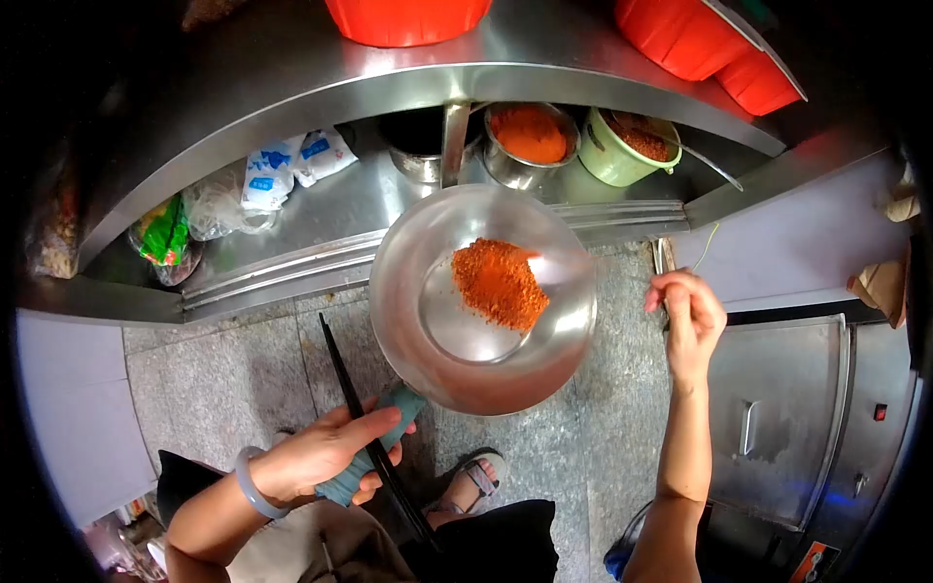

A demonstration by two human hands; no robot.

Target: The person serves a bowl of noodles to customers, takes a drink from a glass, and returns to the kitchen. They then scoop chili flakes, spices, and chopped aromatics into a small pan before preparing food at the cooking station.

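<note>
A wide steel bowl (418, 379) is in the middle of the view, with a mound of orange-red chili powder and flakes (498, 284) inside. My left hand (355, 442) is closed around long black chopsticks (342, 364) and a folded teal cloth (340, 486). The cloth meets the bowl's lower left rim; whether the fingers grip the rim through it is hidden. To the right of the bowl, apart from it, my right hand (692, 316) is raised with its fingers curled together. What it holds, if anything, I cannot make out.
On the steel shelf (330, 209) stand a steel pot of orange powder (528, 134), a green bucket with a ladle (622, 155), another pot (418, 165) and plastic bags (272, 175). Red tubs (408, 21) sit above. A steel cabinet (768, 408) is at right.
</note>
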